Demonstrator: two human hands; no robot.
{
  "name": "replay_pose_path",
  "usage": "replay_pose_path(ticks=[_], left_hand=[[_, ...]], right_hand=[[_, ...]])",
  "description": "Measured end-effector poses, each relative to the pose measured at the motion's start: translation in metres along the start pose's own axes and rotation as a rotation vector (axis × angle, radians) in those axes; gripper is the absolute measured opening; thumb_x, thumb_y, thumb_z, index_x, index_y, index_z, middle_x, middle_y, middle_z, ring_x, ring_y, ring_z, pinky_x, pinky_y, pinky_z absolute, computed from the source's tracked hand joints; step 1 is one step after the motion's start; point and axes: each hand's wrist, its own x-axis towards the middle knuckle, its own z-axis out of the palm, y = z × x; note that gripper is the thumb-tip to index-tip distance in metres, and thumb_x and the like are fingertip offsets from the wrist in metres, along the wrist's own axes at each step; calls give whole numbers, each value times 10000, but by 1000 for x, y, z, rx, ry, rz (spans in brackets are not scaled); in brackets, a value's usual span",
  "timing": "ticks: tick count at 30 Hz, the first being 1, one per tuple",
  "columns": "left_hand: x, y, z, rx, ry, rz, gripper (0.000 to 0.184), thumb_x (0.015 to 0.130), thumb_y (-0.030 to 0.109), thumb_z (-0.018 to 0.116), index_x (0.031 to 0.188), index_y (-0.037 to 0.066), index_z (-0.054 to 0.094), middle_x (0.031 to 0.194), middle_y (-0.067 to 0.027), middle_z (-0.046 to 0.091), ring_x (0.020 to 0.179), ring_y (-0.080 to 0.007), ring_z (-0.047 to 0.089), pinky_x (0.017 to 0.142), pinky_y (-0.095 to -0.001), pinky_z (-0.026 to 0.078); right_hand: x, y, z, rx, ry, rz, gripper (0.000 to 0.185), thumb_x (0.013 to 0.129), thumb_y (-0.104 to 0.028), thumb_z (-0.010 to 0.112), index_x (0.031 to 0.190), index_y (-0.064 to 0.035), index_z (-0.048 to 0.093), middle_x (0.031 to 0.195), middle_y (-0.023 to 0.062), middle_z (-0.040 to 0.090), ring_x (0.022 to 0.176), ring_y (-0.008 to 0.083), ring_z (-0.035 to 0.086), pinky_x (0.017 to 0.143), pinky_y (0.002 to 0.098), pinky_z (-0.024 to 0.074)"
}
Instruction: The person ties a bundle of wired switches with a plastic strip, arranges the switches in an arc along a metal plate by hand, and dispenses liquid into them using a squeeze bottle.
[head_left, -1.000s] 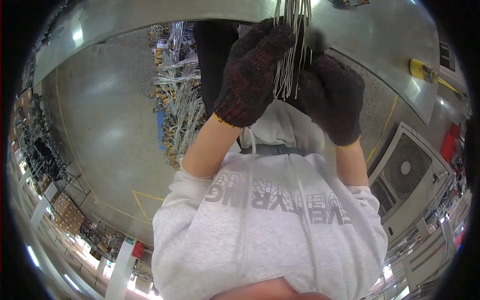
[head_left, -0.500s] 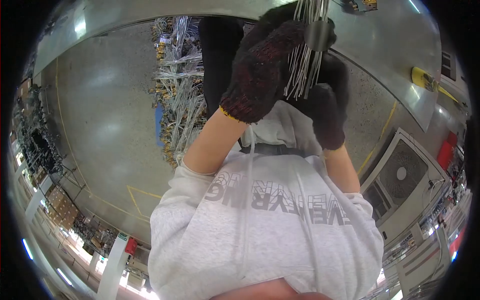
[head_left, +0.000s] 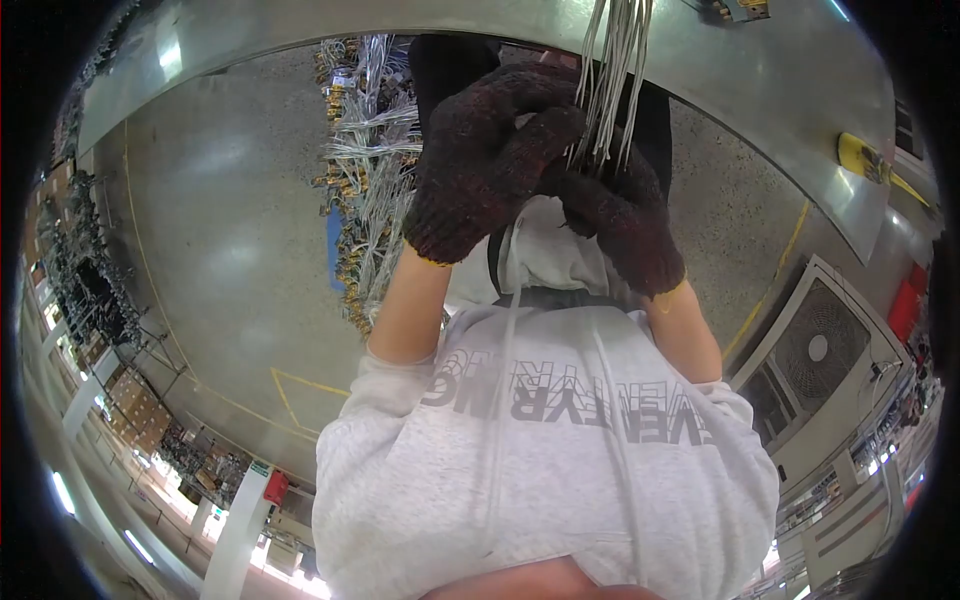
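A bundle of thin silvery wires [head_left: 617, 75] hangs over the metal table's edge, its lower ends between my two hands. Both hands wear dark knitted gloves with yellow cuff edging. My left hand [head_left: 490, 150] is curled at the bundle's left side, with thumb and fingertips closed on the wires. Lower down, my right hand [head_left: 627, 215] has its fingers bent around the wire ends. The gloves hide the exact grip and the lowest tips.
The metal table [head_left: 440, 22] spans the top. On it lie a yellow-handled tool [head_left: 862, 158] and a small part with brass-coloured pieces [head_left: 742, 10]. Piled wire bundles [head_left: 375, 170] lie left of my legs. A fan unit [head_left: 820, 345] stands at right.
My left hand has come down and left from the upper bundle. My right hand has risen to the wire ends. The shiny metal cylinder on the bundle is no longer visible.
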Motion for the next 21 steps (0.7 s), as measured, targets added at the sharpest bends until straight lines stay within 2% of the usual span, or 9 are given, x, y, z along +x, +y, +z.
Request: replay_pose_path(ticks=[2,3,5,6,8,16,18,19,21], left_hand=[[3,-1,-3,308,-50,170,186,936,75,701,1096,-17,726,1169,-138,706,1010,-223,680,894,-343,543],[3,-1,-2,309,-50,169,186,936,75,701,1096,-17,726,1169,-138,706,1010,-223,680,894,-343,543],[3,-2,1,375,-25,252,234,878,185,741,1009,-9,730,1108,-195,718,992,-354,720,820,-407,576],[3,-5,-1,376,-26,252,234,878,185,741,1009,-9,730,1108,-195,718,992,-354,720,820,-407,576],[4,-11,-5,322,-66,281,187,932,98,700,1076,-20,717,1146,-157,706,993,-250,688,870,-372,552],[-10,-3,-1,540,-62,251,161,896,61,691,1040,-9,711,1147,-202,699,911,-318,712,794,-394,562],[-12,-7,-2,555,-65,266,169,887,53,686,1045,-5,706,1144,-209,697,899,-326,714,785,-396,562],[-12,-8,-4,554,-58,205,194,886,57,685,1070,-3,697,1153,-204,696,928,-328,713,803,-395,562],[-13,-12,-4,557,-55,146,220,884,62,684,1096,-1,688,1161,-199,695,957,-330,712,821,-393,563]], right_hand=[[0,4,0,30,9,-4,407,936,-22,704,1325,-55,588,907,14,640,706,67,554,591,241,464],[0,6,0,58,20,-8,406,938,-20,701,1326,-49,586,907,16,640,712,70,559,592,246,468],[-1,6,1,70,23,-18,401,940,-23,698,1325,-43,585,909,18,643,719,74,566,600,249,474],[-2,6,1,82,27,-26,397,942,-26,694,1324,-37,584,912,20,645,726,78,573,608,253,480],[-1,5,2,72,23,-25,395,942,-28,695,1321,-33,585,914,21,648,731,80,576,615,253,482],[0,-1,0,40,10,-22,396,932,-34,708,1312,-39,595,932,18,660,753,78,583,632,248,475],[2,5,0,93,-9,-4,415,928,-44,715,1325,-45,594,987,36,679,828,96,616,698,262,514],[3,11,1,94,-8,-6,415,928,-44,715,1325,-45,594,987,36,679,828,96,616,698,262,514],[6,23,5,82,34,-101,445,930,-59,721,1352,-39,580,1077,65,692,934,121,636,794,282,545]])
